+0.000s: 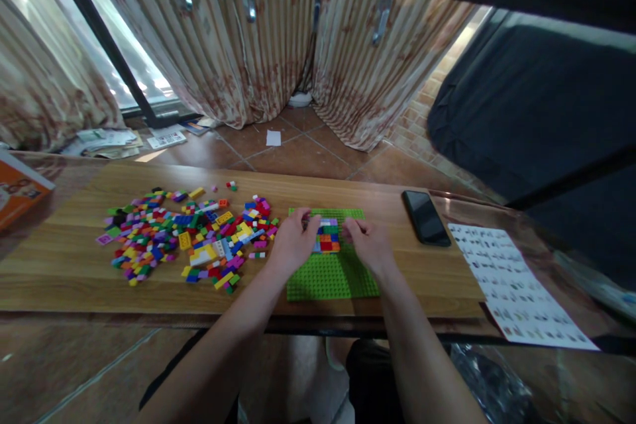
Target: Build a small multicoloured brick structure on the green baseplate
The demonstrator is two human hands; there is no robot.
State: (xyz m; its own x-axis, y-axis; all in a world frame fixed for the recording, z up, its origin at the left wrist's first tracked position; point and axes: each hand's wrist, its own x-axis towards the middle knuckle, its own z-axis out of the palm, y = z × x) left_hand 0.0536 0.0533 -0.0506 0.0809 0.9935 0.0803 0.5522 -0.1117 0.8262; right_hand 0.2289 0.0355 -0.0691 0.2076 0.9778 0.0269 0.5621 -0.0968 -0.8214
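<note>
A green studded baseplate [328,279] lies on the wooden table before me. Near its upper middle is a small block of coloured toy bricks [328,238], with purple, green, orange, blue and red rows. At the left side of this block, my left hand [293,238] has its fingers curled, with thumb and forefinger tips close to the bricks. On the other side, my right hand [370,245] is closed in a pinch just right of the block. Whatever lies between the fingertips of either hand is too small or hidden to name.
Many loose toy bricks [163,235] are spread over the left of the table [59,265]. To the right lie a black phone [426,217] and a printed white sheet [517,285] reaching over the edge. An orange printed item [20,189] sits far left. Striped curtains [223,46] hang behind.
</note>
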